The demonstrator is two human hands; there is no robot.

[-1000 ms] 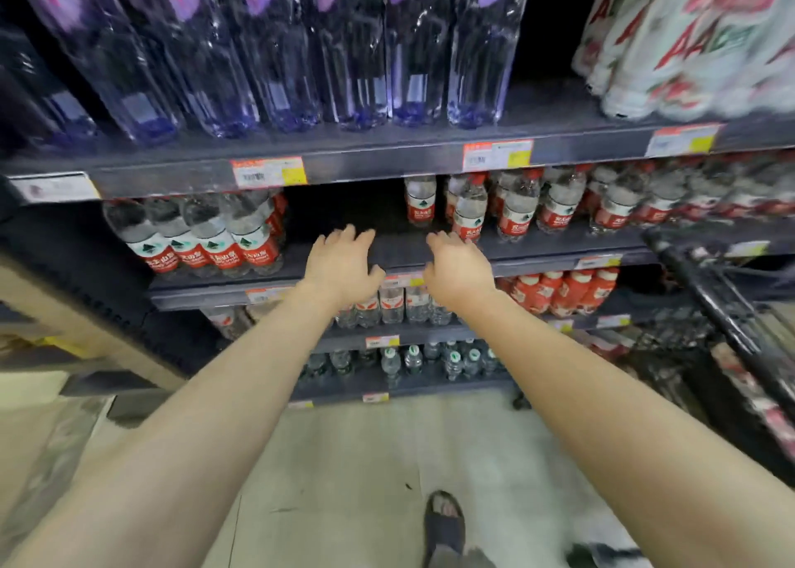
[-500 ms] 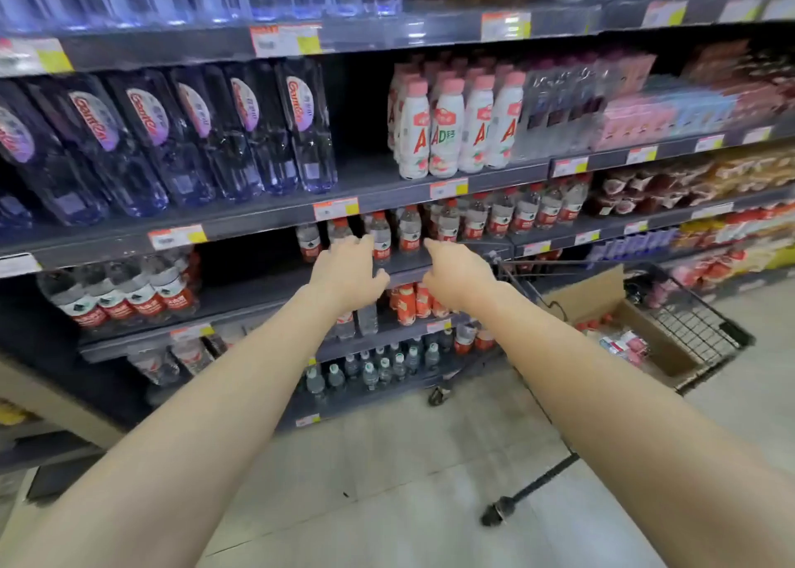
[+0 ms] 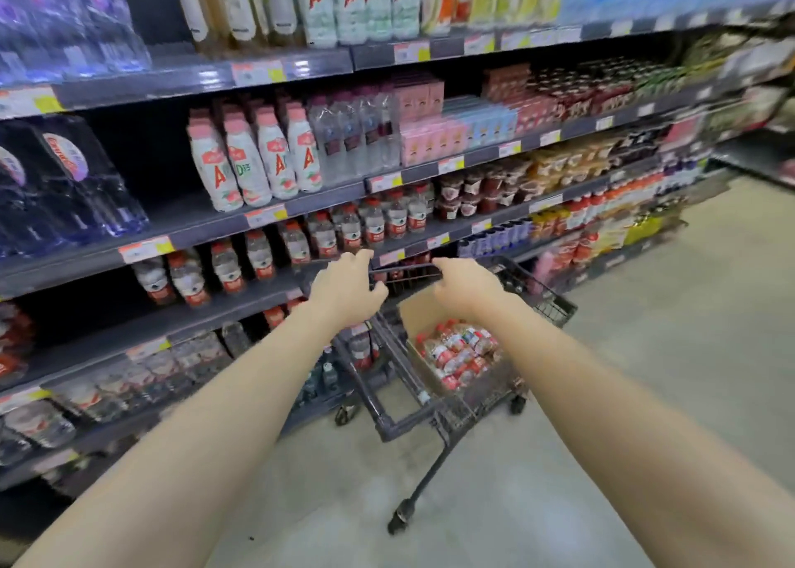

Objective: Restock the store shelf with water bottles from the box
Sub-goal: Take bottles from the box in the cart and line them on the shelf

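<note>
The store shelf (image 3: 241, 309) runs across the whole left and centre of my view, several dark tiers with price tags along the edges. The tier that matters to me holds the red-labelled water bottles (image 3: 258, 258): a row stands along it, fairly full toward the right, but with darker gaps toward the left where I judge more could go. The tiers below are too blurred for me to say how full they are.

To the right, on the floor, stands the shopping cart (image 3: 430, 412), its handle end turned toward me. Inside it sits the cardboard box (image 3: 413, 313), top open, and in it lie the packed bottles (image 3: 456, 352), many red caps and labels crowded together. So the box is far from empty, and I take the job to be partway at most: some stock is up, a good deal is left to carry over.

My left hand (image 3: 344, 292) hangs in front of the shelf edge, just above the cart's near left corner, fingers loosely curled, nothing in the grip. My right hand (image 3: 466, 290) hovers over the box's far edge, fingers spread and slack, also carrying nothing. Neither touches a bottle. The next load must come out of the box.
</note>
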